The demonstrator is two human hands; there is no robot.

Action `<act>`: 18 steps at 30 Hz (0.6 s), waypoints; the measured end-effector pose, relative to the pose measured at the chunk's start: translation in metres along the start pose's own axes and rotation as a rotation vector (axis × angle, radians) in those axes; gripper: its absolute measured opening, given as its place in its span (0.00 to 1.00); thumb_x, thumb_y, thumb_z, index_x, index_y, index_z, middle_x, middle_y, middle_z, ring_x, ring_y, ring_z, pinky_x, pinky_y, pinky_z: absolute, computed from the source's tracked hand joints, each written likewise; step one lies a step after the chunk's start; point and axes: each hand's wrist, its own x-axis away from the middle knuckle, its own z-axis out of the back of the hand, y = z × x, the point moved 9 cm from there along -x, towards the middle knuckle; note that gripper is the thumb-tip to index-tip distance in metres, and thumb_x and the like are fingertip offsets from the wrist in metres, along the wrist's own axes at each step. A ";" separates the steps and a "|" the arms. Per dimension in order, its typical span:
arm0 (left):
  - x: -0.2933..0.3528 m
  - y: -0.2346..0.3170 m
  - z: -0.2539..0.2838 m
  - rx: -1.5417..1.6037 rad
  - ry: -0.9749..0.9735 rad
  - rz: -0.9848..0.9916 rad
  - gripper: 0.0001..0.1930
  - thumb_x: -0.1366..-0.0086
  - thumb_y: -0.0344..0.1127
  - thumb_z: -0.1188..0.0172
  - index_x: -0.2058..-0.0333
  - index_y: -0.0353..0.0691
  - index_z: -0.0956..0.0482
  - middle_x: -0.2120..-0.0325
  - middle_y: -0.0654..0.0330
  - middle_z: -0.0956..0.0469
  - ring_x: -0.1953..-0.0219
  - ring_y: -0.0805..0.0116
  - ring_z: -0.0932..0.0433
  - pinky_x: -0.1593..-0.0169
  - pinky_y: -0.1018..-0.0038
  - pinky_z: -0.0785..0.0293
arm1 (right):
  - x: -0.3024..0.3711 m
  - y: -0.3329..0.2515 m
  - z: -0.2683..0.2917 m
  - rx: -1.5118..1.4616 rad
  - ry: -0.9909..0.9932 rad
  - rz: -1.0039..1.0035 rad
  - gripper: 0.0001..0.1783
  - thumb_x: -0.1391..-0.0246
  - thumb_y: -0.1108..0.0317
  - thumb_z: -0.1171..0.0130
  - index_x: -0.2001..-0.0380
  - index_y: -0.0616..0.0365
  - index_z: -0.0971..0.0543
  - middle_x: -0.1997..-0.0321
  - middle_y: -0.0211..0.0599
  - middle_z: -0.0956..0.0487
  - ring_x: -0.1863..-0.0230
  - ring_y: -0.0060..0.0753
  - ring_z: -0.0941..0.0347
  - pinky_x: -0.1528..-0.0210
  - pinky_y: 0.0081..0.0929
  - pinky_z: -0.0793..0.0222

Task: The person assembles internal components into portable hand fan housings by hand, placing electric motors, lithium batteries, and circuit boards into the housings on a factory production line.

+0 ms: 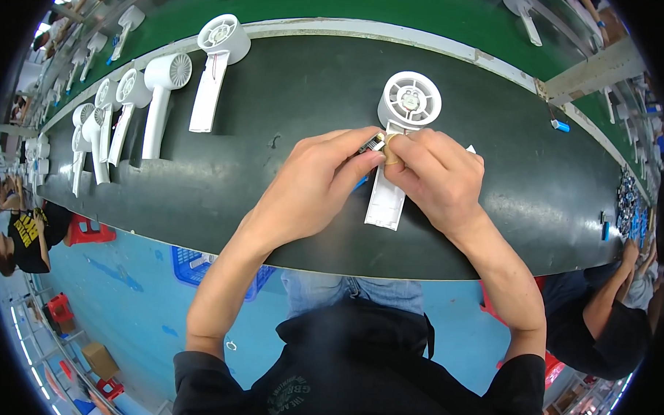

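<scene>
A white handheld fan (410, 100) lies on the dark worktable before me, its round head away from me and its opened handle (385, 202) pointing toward me. Over the top of that handle, my left hand (304, 181) pinches a small circuit board (375, 143) between thumb and fingers. My right hand (441, 175) is closed beside it, fingertips meeting at the board; what they grip is too small to make out. A tan cover wraps one right fingertip. Something blue (360, 183) shows partly beneath my left hand. A white piece (471, 149) peeks out behind my right hand.
Several white fans (168, 74) lie along the table's left side, one with an opened handle (208, 93). A blue battery (560, 125) rests at the far right, and a pile of small blue and dark parts (628, 207) at the right end. Beyond the ledge (396, 35) runs a green belt. People sit at both sides.
</scene>
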 end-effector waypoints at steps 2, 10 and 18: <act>0.002 0.007 0.002 -0.054 0.004 -0.075 0.13 0.31 0.31 0.43 0.50 0.32 0.23 0.65 0.47 0.21 0.67 0.50 0.23 0.61 0.65 0.27 | 0.000 -0.002 0.001 -0.058 0.022 -0.006 0.12 0.62 0.79 0.32 0.71 0.55 0.21 0.78 0.26 0.27 0.82 0.21 0.31 0.81 0.20 0.36; 0.000 0.013 -0.002 -0.145 -0.059 -0.111 0.16 0.31 0.30 0.43 0.47 0.33 0.24 0.71 0.52 0.26 0.71 0.58 0.28 0.65 0.69 0.30 | 0.011 0.029 -0.015 -0.521 -0.077 -0.478 0.07 0.52 0.82 0.37 0.69 0.61 0.22 0.73 0.26 0.26 0.77 0.11 0.34 0.78 0.13 0.41; 0.002 0.008 -0.005 -0.123 -0.034 -0.119 0.15 0.32 0.29 0.43 0.48 0.33 0.25 0.69 0.50 0.25 0.69 0.52 0.26 0.64 0.65 0.30 | 0.014 0.027 -0.016 -0.503 -0.079 -0.449 0.08 0.52 0.83 0.37 0.68 0.62 0.23 0.72 0.27 0.26 0.76 0.12 0.34 0.78 0.13 0.40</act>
